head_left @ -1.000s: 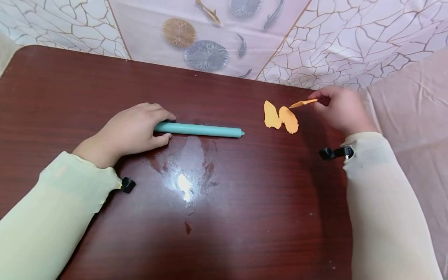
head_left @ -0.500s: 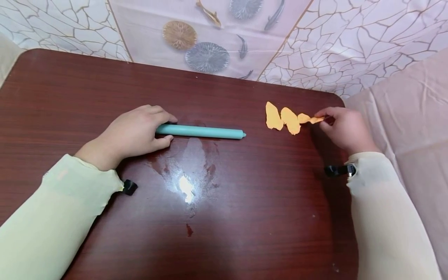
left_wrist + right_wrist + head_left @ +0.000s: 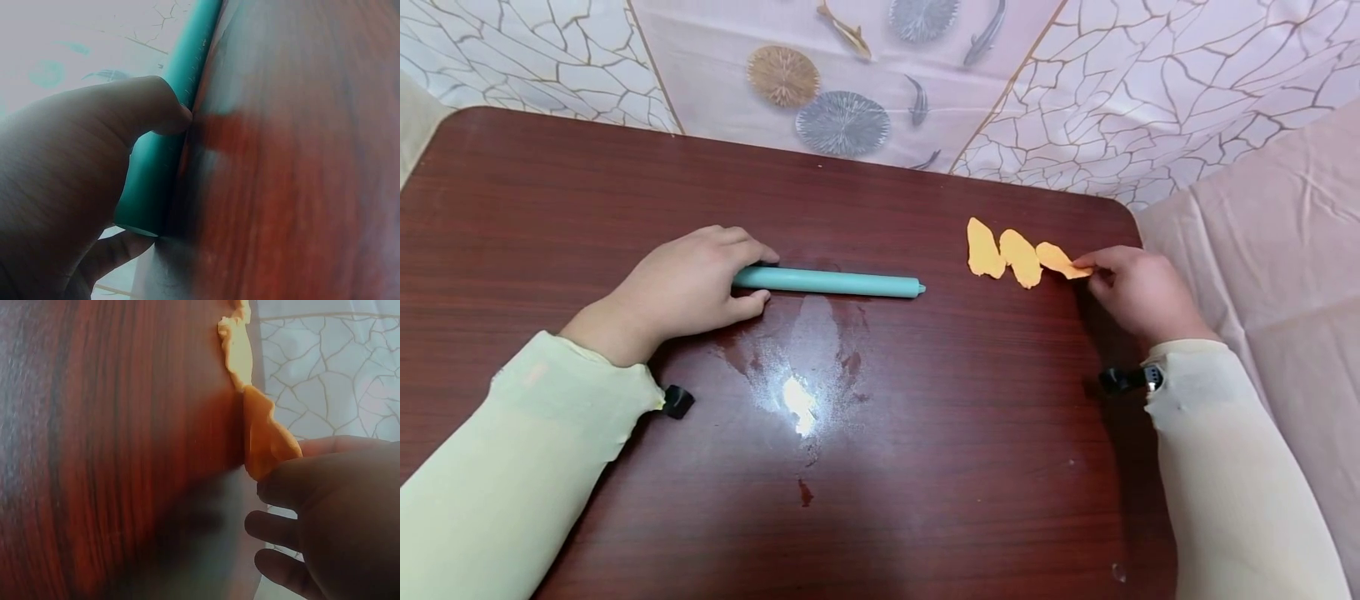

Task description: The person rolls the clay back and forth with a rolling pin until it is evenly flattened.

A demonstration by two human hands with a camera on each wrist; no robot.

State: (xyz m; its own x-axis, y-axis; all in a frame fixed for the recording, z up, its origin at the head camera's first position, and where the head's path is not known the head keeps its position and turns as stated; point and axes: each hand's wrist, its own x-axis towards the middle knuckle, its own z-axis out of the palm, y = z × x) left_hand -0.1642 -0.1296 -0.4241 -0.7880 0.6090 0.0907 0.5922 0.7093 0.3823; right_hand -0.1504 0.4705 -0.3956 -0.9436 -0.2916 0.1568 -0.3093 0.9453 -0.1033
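My left hand [image 3: 688, 287] holds one end of a teal rolling pin [image 3: 842, 283] lying on the table, with thumb and fingers on either side of it. In the left wrist view the thumb curls over the teal pin [image 3: 150, 181] near its end. At the right, my right hand [image 3: 1146, 287] pinches the near end of a flat orange dough piece [image 3: 1056, 257]. The right wrist view has this dough piece [image 3: 265, 434] bent up between thumb and finger. Two more flat orange pieces, one at the left [image 3: 983, 248] and one in the middle [image 3: 1021, 257], lie beside it in a row.
The dark wooden table [image 3: 962, 433] ends just beyond the dough and close to the right hand. A patterned cloth [image 3: 917, 125] covers the area behind it. A whitish smear with bright glare [image 3: 801, 400] marks the table's middle.
My right hand has moved down and slightly right, bringing its raised dough piece down to the table beside the other two. The left hand and the rolling pin have stayed put.
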